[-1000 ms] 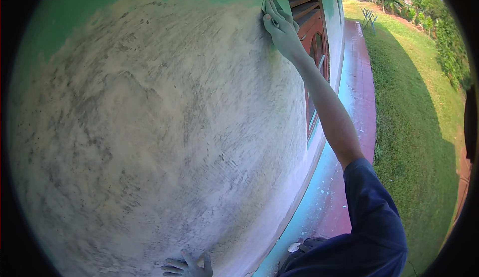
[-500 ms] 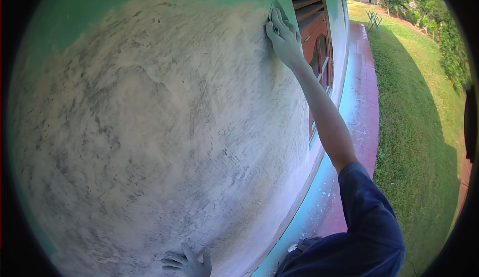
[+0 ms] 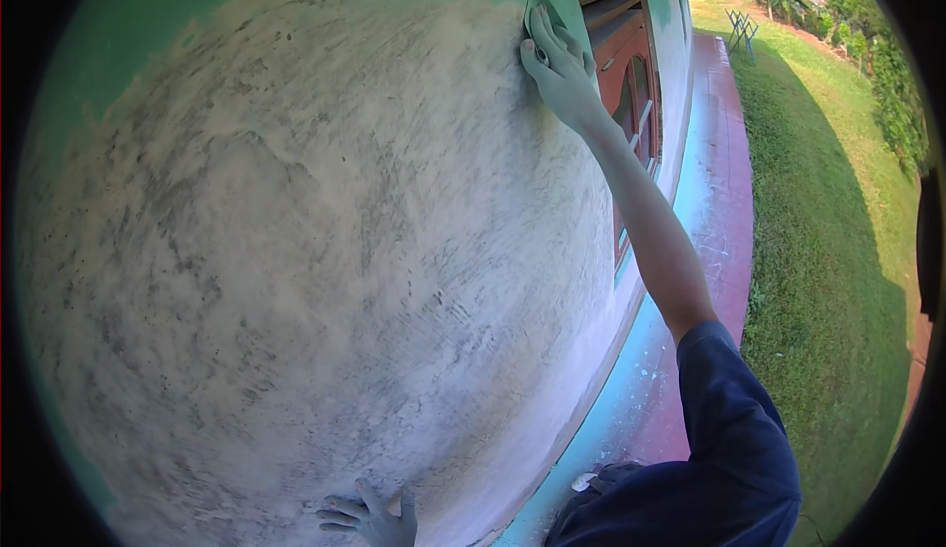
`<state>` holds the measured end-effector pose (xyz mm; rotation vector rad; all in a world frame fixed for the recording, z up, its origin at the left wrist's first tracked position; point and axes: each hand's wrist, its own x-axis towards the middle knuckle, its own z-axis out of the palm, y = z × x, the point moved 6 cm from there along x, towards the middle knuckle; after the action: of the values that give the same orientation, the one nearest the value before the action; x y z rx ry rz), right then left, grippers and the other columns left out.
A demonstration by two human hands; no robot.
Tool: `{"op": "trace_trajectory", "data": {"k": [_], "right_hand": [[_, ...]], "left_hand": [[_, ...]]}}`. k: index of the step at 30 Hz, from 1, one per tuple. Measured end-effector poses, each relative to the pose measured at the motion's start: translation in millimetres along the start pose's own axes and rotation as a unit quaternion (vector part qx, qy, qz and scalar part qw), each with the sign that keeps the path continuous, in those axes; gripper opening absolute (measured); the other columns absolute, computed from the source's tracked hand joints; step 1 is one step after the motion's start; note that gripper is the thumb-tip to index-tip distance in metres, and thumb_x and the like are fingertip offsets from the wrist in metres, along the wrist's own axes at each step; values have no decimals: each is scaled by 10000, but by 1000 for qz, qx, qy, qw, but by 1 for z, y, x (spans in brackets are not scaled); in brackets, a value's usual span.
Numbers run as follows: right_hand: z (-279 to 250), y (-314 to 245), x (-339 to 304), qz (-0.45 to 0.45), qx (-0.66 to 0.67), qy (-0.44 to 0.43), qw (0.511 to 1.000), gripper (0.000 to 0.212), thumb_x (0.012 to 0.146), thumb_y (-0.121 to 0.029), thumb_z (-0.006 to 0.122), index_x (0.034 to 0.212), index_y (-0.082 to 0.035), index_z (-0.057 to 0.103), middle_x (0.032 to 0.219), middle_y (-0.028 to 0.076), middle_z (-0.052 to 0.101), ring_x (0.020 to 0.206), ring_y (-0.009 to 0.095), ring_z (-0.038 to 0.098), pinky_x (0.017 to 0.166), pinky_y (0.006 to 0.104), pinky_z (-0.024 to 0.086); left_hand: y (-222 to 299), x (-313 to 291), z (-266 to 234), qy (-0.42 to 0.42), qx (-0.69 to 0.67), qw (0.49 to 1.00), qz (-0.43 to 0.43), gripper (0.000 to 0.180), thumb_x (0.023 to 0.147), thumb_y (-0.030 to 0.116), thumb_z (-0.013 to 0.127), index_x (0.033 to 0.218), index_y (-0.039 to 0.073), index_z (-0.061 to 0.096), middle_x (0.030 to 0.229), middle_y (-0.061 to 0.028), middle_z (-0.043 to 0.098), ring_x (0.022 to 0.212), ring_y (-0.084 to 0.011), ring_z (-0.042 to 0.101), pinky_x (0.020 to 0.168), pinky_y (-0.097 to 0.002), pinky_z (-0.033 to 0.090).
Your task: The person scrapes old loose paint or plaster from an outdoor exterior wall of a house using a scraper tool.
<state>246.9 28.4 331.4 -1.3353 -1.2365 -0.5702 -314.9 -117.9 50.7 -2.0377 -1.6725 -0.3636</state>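
High on the wall, beside the window frame, my right hand is closed on a flat green sanding block with a pointed front end. It presses the block against the wall, where the bare whitish-grey, scuffed patch meets green paint. The fingers lie along the top of the block, and its underside is hidden. At the lower edge, my left hand rests on the same patch with its fingers spread and nothing in them. Pale dust coats both hands.
A reddish wooden window with slatted vents above it lies just right of my right hand. Below the wall runs a blue and pink ledge. Grass stretches beyond, with a folding metal stand at the far end.
My right hand and the sanding block have shifted slightly up and to the left along the wall. The left hand stays in place.
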Motion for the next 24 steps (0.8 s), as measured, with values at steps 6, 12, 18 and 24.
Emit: {"op": "trace_trajectory", "data": {"k": [6,12,18,24], "right_hand": [[23,-7,-121,-40,-38,-44,997,640,971,-406,418,1510,-108,244,1560,150,248,1388,367,225,1102,458,52],[-3,-6,26,43,32,-16,998,614,977,-423,386,1498,-123,261,1557,140,260,1390,351,225,1102,451,62],[33,-56,-181,-50,-37,-72,995,650,956,-351,443,1498,-51,248,1566,155,225,1382,391,223,1098,467,81],[9,-57,-59,-1,13,19,1000,597,974,-361,423,1477,-61,307,1539,164,289,1341,375,284,1105,475,78]], "left_hand": [[2,5,-2,-20,26,999,-5,917,836,679,515,1509,133,212,1391,-525,46,1219,-770,-40,895,-853,33],[0,3,-4,8,6,1000,1,923,836,698,487,1510,133,208,1387,-526,55,1215,-775,-28,895,-853,37],[3,6,-7,19,31,999,3,918,837,710,475,1508,140,214,1385,-525,82,1212,-777,-2,897,-852,39],[0,3,-9,-36,-34,999,7,924,832,713,481,1512,148,212,1383,-524,92,1220,-769,12,896,-852,47]]}}
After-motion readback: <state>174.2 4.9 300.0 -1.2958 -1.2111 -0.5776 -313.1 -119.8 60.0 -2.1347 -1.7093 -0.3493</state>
